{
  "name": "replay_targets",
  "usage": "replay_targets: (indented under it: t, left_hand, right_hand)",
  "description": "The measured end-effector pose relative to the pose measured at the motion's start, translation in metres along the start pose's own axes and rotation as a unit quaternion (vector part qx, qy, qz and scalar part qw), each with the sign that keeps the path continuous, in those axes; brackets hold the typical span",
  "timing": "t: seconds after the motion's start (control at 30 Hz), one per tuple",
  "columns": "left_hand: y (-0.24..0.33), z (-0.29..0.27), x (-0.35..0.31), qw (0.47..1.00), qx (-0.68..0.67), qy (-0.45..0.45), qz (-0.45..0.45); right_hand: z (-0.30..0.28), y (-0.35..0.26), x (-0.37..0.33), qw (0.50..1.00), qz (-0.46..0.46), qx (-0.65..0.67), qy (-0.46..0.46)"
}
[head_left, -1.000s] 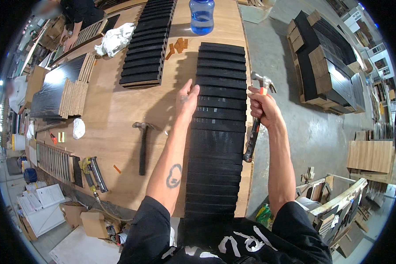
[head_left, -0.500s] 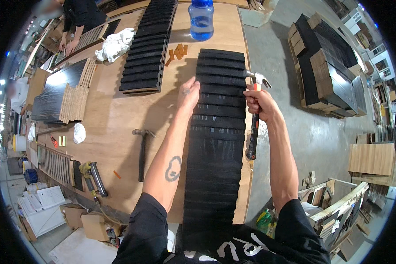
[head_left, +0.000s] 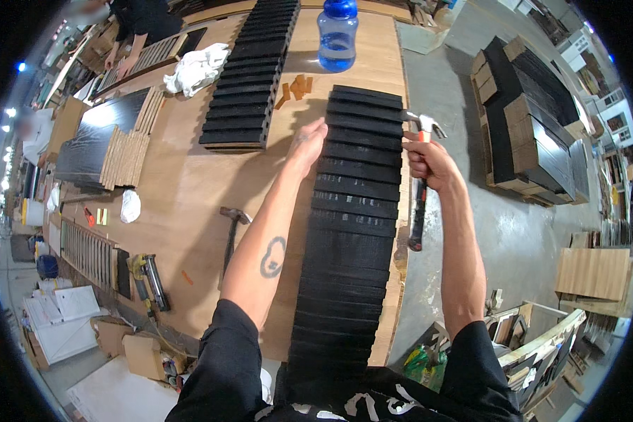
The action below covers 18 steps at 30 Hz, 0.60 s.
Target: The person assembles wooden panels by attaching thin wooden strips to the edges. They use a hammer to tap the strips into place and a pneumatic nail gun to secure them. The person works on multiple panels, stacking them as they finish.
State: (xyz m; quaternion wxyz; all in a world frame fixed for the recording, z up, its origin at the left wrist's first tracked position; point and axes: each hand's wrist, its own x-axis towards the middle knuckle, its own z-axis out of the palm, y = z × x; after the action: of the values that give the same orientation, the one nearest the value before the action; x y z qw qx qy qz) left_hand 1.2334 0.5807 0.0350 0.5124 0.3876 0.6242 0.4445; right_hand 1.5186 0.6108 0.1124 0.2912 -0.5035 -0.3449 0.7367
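My left hand (head_left: 309,143): fingers straight, close together, flat against left edge of long black slatted wooden panel (head_left: 352,232) near its far end. My right hand (head_left: 427,160): fingers wrapped tight round claw hammer (head_left: 420,184) with steel head and dark handle, held at panel's right edge, over bench's right edge. Panel ran along right side of plywood bench (head_left: 183,190). Counted: two black slatted panels, second (head_left: 250,77) at far edge; two hammers, second (head_left: 230,235) lying mid-bench; one blue water jug (head_left: 337,35).

A long black slatted panel (head_left: 352,232) lies flat along the right edge of the wooden counter (head_left: 183,190). A claw hammer (head_left: 420,184) with dark handle hangs head-up beside its right edge.
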Motion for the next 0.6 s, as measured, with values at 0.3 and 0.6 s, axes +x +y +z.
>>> replay_targets:
  t: [0.3, 0.6]
  left_hand:
    - [-0.04, 0.025, -0.11, 0.971, 0.121, 0.191, 0.083]
    - [-0.067, 0.037, -0.109, 0.964, 0.019, 0.248, 0.096]
  right_hand:
    - [0.028, 0.004, -0.053, 0.964, -0.106, -0.225, 0.098]
    - [0.137, -0.023, 0.0, 0.642, -0.338, -0.677, -0.124]
